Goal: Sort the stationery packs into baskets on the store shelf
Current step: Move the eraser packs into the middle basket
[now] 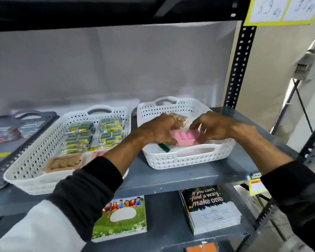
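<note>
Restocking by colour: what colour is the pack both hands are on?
Pink, clearest in the head view.

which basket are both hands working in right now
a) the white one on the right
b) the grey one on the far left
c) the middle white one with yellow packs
a: the left hand and right hand both reach into the right white basket, at a pink pack.

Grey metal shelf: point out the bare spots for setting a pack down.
Grey metal shelf: bare along the front edge before the right white perforated basket, and right of it. The left white perforated basket is crowded with yellow-green packs.
</note>
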